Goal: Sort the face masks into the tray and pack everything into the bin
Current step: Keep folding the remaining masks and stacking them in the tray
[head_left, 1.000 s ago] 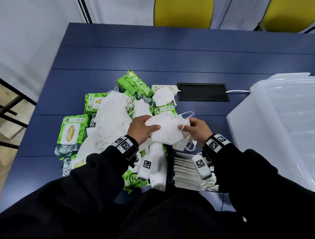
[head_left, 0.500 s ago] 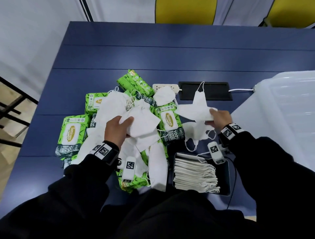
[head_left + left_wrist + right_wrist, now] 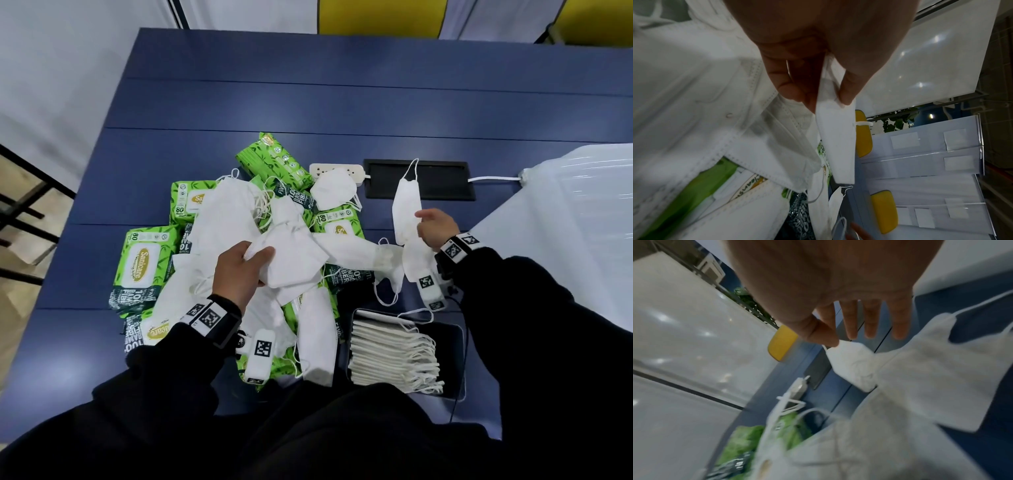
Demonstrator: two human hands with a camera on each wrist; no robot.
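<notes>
Masks (image 3: 387,356) stacked neatly in black tray (image 3: 457,342), close to body. Left hand (image 3: 236,270) squeezing folded white mask (image 3: 291,260) over messy pile of masks and green wipe packs (image 3: 144,267). Right hand (image 3: 436,228) pinching another mask (image 3: 406,209), held up above blue table (image 3: 342,102). Clear bin (image 3: 565,233) off to right.

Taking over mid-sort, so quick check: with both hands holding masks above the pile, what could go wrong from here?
The right hand holds several masks at once. One bridges toward the folded mask in the left hand, so loops may be tangled and drag the pile. Dangling loops could also snag the stack in the tray.
</notes>
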